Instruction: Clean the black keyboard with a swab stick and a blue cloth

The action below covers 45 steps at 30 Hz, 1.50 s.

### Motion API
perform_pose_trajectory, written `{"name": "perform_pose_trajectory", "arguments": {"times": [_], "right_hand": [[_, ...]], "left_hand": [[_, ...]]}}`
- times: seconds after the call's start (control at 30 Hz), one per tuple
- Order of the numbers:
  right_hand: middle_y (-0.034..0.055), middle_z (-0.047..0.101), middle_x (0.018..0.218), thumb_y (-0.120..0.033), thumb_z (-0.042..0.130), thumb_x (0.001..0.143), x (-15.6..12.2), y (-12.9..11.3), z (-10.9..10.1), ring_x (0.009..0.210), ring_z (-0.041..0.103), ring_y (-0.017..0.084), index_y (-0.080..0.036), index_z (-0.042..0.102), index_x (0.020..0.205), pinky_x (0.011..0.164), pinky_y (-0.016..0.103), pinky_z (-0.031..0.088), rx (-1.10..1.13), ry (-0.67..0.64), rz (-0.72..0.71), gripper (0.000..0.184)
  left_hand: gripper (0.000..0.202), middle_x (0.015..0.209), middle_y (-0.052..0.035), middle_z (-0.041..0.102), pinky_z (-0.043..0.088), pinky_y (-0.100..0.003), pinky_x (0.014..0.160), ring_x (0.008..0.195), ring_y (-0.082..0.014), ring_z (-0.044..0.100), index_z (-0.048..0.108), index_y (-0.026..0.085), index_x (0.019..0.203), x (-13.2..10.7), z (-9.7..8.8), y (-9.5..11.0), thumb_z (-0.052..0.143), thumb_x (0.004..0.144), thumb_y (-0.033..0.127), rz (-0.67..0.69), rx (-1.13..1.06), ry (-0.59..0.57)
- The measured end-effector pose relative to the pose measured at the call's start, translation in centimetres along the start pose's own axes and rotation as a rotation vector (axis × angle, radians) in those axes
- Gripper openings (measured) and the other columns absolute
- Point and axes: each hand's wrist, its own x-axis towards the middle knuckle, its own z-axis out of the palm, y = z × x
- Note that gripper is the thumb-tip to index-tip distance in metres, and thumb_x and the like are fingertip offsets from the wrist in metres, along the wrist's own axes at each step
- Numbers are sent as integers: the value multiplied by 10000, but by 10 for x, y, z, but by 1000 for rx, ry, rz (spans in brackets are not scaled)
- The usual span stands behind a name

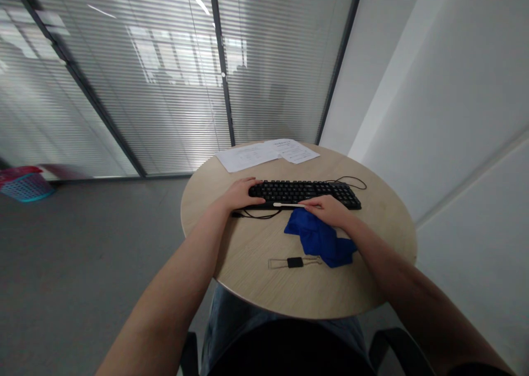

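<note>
On the round table (248,249), your left hand (242,193) spreads wide over the left end of the keyboard (297,190), while your right hand (324,208) pinches a white stick (285,204) along the near edge; a light pinch and a firm brace should steady it

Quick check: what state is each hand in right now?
Left hand: thumb and fingers apart on the keyboard; whether it grips cannot be told.
Right hand: closed, holding a white stick.
</note>
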Motion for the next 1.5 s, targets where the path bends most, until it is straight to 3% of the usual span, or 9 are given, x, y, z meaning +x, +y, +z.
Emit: {"name": "perform_pose_trajectory", "arguments": {"times": [0.3, 0.7, 0.93, 1.13, 1.5], "right_hand": [[14, 767, 1151, -379, 554, 932, -5, 18, -17, 1084, 702, 269, -284, 772, 1156, 980, 389, 523, 96, -41, 22, 326], [24, 753, 1185, -366, 569, 938, 1, 3, 1, 1133, 685, 267, -277, 762, 1175, 1025, 407, 504, 122, -7, 34, 318], [30, 766, 1147, -358, 574, 927, -1, 10, -6, 1069, 708, 275, -260, 773, 1154, 983, 409, 528, 140, -11, 39, 317], [38, 763, 1156, -373, 573, 931, 0, 11, -3, 1088, 702, 277, -252, 770, 1161, 990, 403, 523, 139, -5, 40, 326], [31, 769, 1141, -373, 568, 927, 0, 12, -4, 1037, 717, 271, -250, 761, 1181, 969, 406, 532, 148, -14, 48, 342]], "left_hand": [[819, 1436, -121, 576, 354, -436, 1163, 1338, -341, 513, 599, 193, 1387, -2, -2, 1, 677, 725, 669, -3, -21, 12], [807, 1458, -108, 560, 343, -462, 1170, 1354, -354, 493, 596, 221, 1391, -1, -3, 3, 677, 723, 668, -26, 0, 0], [836, 1455, -153, 552, 332, -428, 1177, 1359, -344, 492, 586, 166, 1406, -2, -2, 3, 677, 736, 658, -19, -3, -9], [791, 1440, -110, 571, 342, -457, 1169, 1348, -344, 498, 593, 219, 1394, -2, -2, 3, 667, 740, 657, -10, -1, -9], [810, 1467, -118, 548, 330, -446, 1179, 1369, -341, 482, 590, 210, 1401, -2, -3, 3, 665, 735, 665, -23, -5, -11]]}}
